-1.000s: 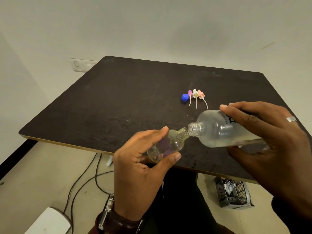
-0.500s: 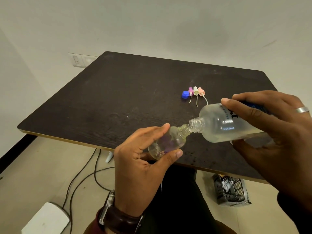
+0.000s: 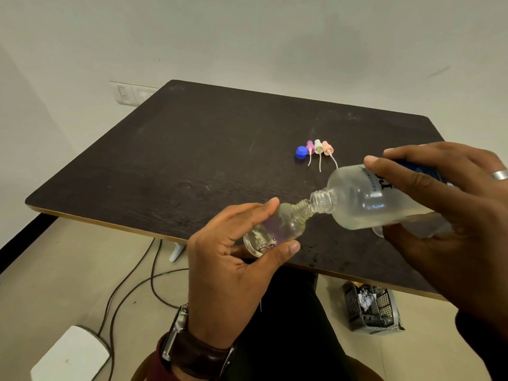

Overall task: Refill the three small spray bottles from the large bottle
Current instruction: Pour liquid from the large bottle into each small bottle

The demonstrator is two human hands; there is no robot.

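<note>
My left hand (image 3: pixel 233 273) grips a small clear spray bottle (image 3: pixel 277 229), tilted with its open neck up and to the right. My right hand (image 3: pixel 453 215) holds the large clear bottle (image 3: pixel 365 202) almost on its side, its mouth touching the small bottle's neck. A little clear liquid lies in the large bottle's lower side. On the dark table (image 3: pixel 192 160) lie a blue cap (image 3: pixel 301 152) and three spray tops: purple (image 3: pixel 310 147), white (image 3: pixel 318 147) and pink (image 3: pixel 328 148). Part of another clear bottle (image 3: pixel 378 231) shows under my right hand.
The table's front edge runs just below the bottles. Cables (image 3: pixel 132 281) and a white box (image 3: pixel 71 356) lie on the floor at the left. A black basket (image 3: pixel 371 309) with scraps stands on the floor at the right. A wall socket (image 3: pixel 132 93) sits behind the table.
Both bottles stay mouth to mouth. The large bottle has tipped a little steeper and both hands have drifted slightly upward in the view.
</note>
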